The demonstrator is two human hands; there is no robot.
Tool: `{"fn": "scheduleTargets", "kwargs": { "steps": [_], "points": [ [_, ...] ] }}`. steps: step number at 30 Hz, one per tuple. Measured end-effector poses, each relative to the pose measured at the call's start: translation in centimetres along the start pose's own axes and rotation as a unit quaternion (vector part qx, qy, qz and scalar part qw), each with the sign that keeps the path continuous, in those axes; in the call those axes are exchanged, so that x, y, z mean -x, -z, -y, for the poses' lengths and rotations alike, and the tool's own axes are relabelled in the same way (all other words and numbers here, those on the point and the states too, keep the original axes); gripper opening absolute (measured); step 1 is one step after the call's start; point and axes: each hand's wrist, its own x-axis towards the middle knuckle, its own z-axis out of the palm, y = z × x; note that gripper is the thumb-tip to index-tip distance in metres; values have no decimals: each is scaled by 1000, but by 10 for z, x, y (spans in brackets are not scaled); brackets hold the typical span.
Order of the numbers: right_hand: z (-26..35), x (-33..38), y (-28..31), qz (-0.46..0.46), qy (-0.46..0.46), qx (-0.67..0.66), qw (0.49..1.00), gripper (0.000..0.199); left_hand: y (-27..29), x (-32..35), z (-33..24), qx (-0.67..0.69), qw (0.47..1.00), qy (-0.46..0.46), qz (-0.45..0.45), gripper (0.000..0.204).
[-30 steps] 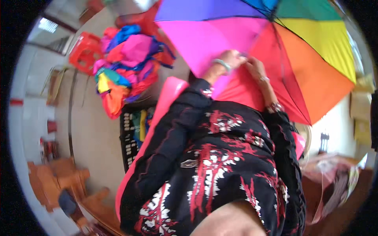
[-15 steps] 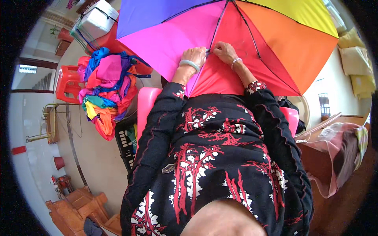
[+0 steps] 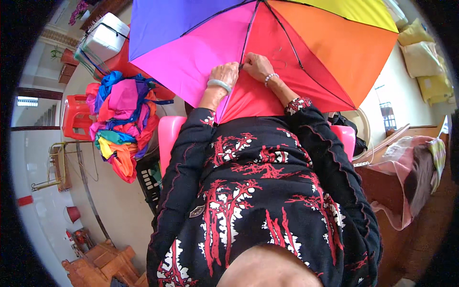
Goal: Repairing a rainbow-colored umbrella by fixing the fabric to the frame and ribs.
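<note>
A rainbow umbrella canopy [image 3: 196, 52] lies spread before me, inner side up, with purple, pink, red, orange and yellow panels. Thin dark ribs fan out from near the top edge. At the rib [image 3: 247, 40] between the pink and red panels, my left hand [image 3: 224, 75] is closed, a pale bangle on its wrist. Close beside it, my right hand [image 3: 258, 66] pinches at the same rib, a beaded bracelet on its wrist. Whatever small thing sits between the fingertips is hidden. A thin dark curved line, perhaps thread, shows on the red panel by the right hand.
Colourful folded fabric [image 3: 125, 119] is heaped on a red plastic stool [image 3: 76, 117] at left. Near it are a black crate [image 3: 147, 179] and a white box [image 3: 107, 38]. Pink chair arms [image 3: 170, 138] flank me. Yellow bundles [image 3: 420, 57] and draped cloth [image 3: 416, 177] are at right.
The view has shifted, so everything sits a little further left. Both hands stay at the same rib, and a shiny bit seen between them before no longer shows.
</note>
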Motion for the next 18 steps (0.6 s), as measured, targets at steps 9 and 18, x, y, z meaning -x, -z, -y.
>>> {"fn": "scheduleTargets", "kwargs": {
  "steps": [9,18],
  "points": [
    [-5,-2,3,-25,-22,-48,998,18,9,-2,-4,84,993,59,66,20],
    [-6,0,7,-4,-136,-245,960,23,11,2,-6,144,976,135,97,28]
  ]
}}
